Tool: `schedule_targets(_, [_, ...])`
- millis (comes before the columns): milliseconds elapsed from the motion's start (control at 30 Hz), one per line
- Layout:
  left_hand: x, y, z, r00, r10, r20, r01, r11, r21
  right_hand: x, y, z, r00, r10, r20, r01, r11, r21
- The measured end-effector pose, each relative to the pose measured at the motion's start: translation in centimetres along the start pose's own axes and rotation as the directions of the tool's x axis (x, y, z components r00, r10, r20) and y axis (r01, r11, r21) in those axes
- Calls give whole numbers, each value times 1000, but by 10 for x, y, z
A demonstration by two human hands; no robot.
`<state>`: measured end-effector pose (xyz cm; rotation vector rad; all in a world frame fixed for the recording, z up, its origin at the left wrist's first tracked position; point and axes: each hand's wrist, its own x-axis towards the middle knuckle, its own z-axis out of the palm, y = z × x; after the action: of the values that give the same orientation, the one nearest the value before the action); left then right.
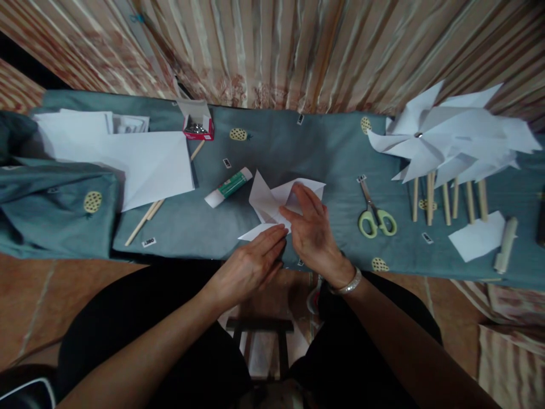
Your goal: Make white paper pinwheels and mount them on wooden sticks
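A white paper piece [272, 200], cut and partly folded into pinwheel flaps, lies on the blue-grey cloth near the table's front edge. My right hand [313, 230] rests on it with fingers stretched out, pressing a flap towards the centre. My left hand [251, 262] lies flat beside it, fingertips touching the lower left flap. A glue stick [229, 186] with a green label lies just left of the paper. Green-handled scissors [374, 213] lie to the right.
Finished white paper pinwheels [451, 139] on wooden sticks lie at the right, with a paper square [477, 236] and a roll [506, 245]. White sheets [128, 156], wooden sticks [147, 218] and a red box of pins [198, 126] sit at the left. A striped curtain hangs behind.
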<state>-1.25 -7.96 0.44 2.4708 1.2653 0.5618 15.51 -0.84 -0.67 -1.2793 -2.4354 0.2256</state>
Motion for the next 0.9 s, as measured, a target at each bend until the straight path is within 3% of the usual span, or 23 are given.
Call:
schedule_targets(500, [2, 2, 1, 1000, 16, -23, -17, 1000, -10, -2, 1, 7, 999, -8, -35, 9, 1000, 20])
schedule_targets(900, [11, 1, -1, 998, -36, -49, 35, 999, -26, 0, -5, -2, 998, -3, 57, 9, 994, -104])
